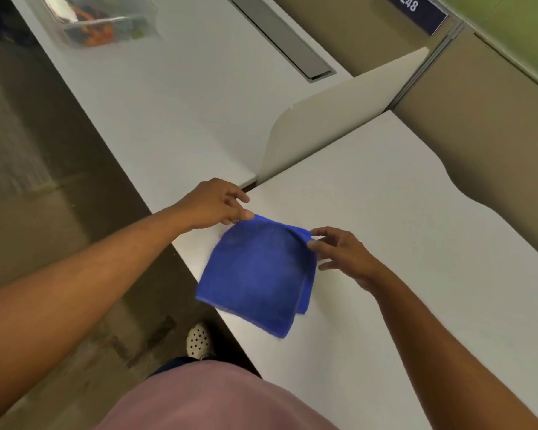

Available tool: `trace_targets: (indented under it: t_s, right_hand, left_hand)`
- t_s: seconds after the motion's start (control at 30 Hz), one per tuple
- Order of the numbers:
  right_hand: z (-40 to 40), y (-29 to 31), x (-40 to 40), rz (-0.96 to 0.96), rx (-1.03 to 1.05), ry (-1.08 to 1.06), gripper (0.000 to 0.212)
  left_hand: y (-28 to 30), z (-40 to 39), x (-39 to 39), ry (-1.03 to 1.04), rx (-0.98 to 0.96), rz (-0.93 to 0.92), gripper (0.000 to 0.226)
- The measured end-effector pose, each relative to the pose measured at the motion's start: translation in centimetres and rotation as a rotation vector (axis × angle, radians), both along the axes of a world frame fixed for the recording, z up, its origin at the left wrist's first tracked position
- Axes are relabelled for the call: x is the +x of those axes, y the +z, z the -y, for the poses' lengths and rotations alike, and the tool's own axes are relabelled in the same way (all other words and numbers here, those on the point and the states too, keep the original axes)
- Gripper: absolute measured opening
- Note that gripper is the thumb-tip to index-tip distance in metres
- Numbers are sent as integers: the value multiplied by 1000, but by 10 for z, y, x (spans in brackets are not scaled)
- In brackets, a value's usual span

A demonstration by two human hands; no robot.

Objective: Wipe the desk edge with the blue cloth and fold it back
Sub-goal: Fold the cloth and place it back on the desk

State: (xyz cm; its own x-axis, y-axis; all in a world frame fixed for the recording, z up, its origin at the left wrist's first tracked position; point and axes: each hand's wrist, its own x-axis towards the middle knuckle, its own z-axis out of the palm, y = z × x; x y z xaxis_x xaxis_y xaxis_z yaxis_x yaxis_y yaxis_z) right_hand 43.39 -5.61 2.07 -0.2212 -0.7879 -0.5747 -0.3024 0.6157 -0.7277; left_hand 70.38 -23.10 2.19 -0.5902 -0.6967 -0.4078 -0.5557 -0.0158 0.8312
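Lying folded on the white counter (385, 212) at its near edge, blue cloth (255, 274): left hand (213, 203) and right hand (343, 252) pinching its far corners.

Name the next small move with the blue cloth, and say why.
Probably lower the pinched top edge onto the desk and press the fold flat. The left hand and right hand each pinch an upper corner of the blue cloth, which already looks doubled, with a second layer showing at its right side and its lower part near the desk's front edge.
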Motion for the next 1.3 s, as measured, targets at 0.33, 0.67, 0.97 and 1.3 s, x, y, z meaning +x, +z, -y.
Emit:
trace_targets:
  t_s: [0.33, 0.67, 0.97, 1.3]
  right_hand:
    - [16, -25, 5, -467, -92, 127, 12]
    - [-13, 5, 4, -556, -591, 278, 15]
    - [-87, -23, 24, -750, -717, 567, 12]
    - [-93, -33, 29, -714, -611, 836, 17]
  left_hand:
    - [-27, 15, -8, -182, -334, 232, 33]
    - [-11, -5, 47, -126, -501, -75, 24]
    - [-19, -53, 98, -586, -720, -54, 25]
    - [-34, -68, 102, -709, -806, 59, 25]
